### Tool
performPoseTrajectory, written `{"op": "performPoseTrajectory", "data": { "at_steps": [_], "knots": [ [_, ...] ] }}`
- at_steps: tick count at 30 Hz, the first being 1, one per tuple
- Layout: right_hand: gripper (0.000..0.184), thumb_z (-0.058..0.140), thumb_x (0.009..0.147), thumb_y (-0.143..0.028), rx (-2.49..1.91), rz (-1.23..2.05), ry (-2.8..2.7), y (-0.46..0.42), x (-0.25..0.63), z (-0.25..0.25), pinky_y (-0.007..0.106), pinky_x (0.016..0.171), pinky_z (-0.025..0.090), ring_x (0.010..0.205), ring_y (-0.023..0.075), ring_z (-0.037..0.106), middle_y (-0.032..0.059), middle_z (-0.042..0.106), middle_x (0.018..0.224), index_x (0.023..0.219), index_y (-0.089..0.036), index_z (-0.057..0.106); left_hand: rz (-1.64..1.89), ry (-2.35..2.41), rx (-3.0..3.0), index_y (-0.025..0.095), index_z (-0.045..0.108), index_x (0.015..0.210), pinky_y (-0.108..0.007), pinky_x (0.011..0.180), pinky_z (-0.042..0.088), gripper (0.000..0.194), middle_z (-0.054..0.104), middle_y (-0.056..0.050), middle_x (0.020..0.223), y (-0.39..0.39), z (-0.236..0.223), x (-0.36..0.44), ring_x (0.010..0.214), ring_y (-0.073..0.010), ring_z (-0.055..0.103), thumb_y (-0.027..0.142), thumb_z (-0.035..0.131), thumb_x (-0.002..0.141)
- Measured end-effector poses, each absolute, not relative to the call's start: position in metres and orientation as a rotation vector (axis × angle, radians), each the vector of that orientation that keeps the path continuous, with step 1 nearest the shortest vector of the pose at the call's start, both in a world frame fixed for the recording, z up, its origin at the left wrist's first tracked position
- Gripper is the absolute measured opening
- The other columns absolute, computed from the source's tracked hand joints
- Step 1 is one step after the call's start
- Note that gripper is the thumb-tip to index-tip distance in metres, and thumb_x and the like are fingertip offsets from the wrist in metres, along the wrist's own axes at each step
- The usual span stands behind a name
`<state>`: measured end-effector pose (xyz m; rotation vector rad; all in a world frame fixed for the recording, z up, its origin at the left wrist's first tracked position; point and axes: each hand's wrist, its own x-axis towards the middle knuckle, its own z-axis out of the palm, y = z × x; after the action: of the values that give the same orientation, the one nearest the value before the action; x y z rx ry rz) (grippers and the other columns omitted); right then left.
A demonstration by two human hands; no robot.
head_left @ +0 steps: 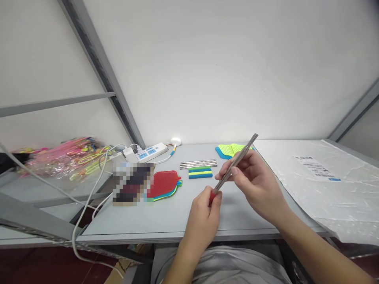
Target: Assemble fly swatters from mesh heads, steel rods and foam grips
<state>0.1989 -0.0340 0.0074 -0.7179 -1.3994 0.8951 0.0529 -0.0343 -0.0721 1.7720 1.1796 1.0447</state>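
Observation:
My left hand is wrapped round a red handle, of which only a small part shows. Out of that handle a metal rod slants up to the right. My right hand pinches the rod between thumb and fingers, about midway along. Beyond my hands lie several silvery rods side by side, with several green, blue and yellow handles just in front of them. A red perforated fly swatter head rests on blue and yellow-green ones. Yellow and blue heads lie behind my right hand.
A white power strip with plugs and cables stands at the back left. Nearer is a blurred-out dark object. Plastic-wrapped colourful items fill a shelf at left. A white bubble-wrap package covers the right side of the table.

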Motion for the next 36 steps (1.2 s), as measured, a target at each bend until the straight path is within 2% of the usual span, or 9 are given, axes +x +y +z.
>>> {"op": "performPoseTrajectory", "data": {
  "at_steps": [6, 16, 21, 25, 30, 33, 36],
  "knots": [
    [0.005, 0.05, 0.097, -0.022, -0.803, 0.904, -1.516, -0.03, 0.198, 0.014, 0.035, 0.079, 0.058, 0.089, 0.0165, 0.067, 0.0006, 0.066, 0.094, 0.1, -0.025, 0.052, 1.109, 1.146, 1.695, 0.022, 0.041, 0.077, -0.027, 0.061, 0.028, 0.029, 0.045, 0.003, 0.073, -0.034, -0.071, 0.052, 0.065, -0.0142, 0.038, 0.041, 0.042, 0.099],
    [0.009, 0.051, 0.093, -0.016, -0.93, 0.832, -1.609, -0.027, 0.183, 0.028, 0.029, 0.074, 0.056, 0.084, 0.014, 0.066, -0.0022, 0.065, 0.09, 0.094, -0.025, 0.053, 1.104, 1.062, 1.541, 0.022, 0.042, 0.082, -0.025, 0.059, 0.028, 0.031, 0.034, 0.005, 0.07, -0.035, -0.073, 0.047, 0.064, -0.0126, 0.03, 0.048, 0.04, 0.099],
    [0.01, 0.052, 0.092, -0.015, -0.999, 0.805, -1.657, -0.028, 0.181, 0.026, 0.029, 0.073, 0.055, 0.083, 0.014, 0.065, -0.0028, 0.064, 0.089, 0.094, -0.026, 0.052, 1.147, 1.031, 1.507, 0.022, 0.047, 0.081, -0.025, 0.063, 0.032, 0.031, 0.041, 0.004, 0.069, -0.034, -0.07, 0.049, 0.065, -0.0137, 0.037, 0.048, 0.045, 0.097],
    [0.012, 0.052, 0.091, -0.014, -0.99, 0.836, -1.689, -0.027, 0.178, 0.023, 0.03, 0.075, 0.054, 0.086, 0.0145, 0.064, -0.0025, 0.064, 0.091, 0.094, -0.026, 0.053, 1.181, 1.034, 1.489, 0.022, 0.05, 0.081, -0.026, 0.063, 0.033, 0.03, 0.046, 0.003, 0.068, -0.035, -0.07, 0.049, 0.064, -0.0147, 0.039, 0.047, 0.046, 0.096],
    [0.01, 0.056, 0.092, -0.021, -0.89, 1.037, -1.59, -0.023, 0.174, 0.025, 0.031, 0.081, 0.052, 0.098, 0.0162, 0.064, 0.0003, 0.067, 0.099, 0.101, -0.025, 0.054, 1.145, 1.042, 1.509, 0.021, 0.046, 0.082, -0.025, 0.061, 0.031, 0.032, 0.039, 0.005, 0.07, -0.034, -0.072, 0.048, 0.064, -0.013, 0.033, 0.048, 0.042, 0.098],
    [0.011, 0.059, 0.092, -0.03, -0.824, 1.1, -1.46, -0.022, 0.168, 0.029, 0.028, 0.075, 0.051, 0.084, 0.0137, 0.063, -0.0016, 0.065, 0.085, 0.101, -0.025, 0.057, 1.119, 1.043, 1.505, 0.022, 0.04, 0.078, -0.025, 0.058, 0.028, 0.034, 0.033, 0.006, 0.068, -0.034, -0.073, 0.048, 0.062, -0.0123, 0.029, 0.05, 0.043, 0.098],
    [0.014, 0.059, 0.092, -0.038, -0.8, 1.144, -1.351, -0.02, 0.158, 0.03, 0.025, 0.061, 0.045, 0.06, 0.0099, 0.051, -0.0061, 0.05, 0.064, 0.088, -0.024, 0.06, 1.127, 1.036, 1.502, 0.022, 0.039, 0.077, -0.025, 0.058, 0.028, 0.034, 0.032, 0.006, 0.067, -0.034, -0.071, 0.048, 0.063, -0.0125, 0.03, 0.049, 0.043, 0.097]
  ]
}}
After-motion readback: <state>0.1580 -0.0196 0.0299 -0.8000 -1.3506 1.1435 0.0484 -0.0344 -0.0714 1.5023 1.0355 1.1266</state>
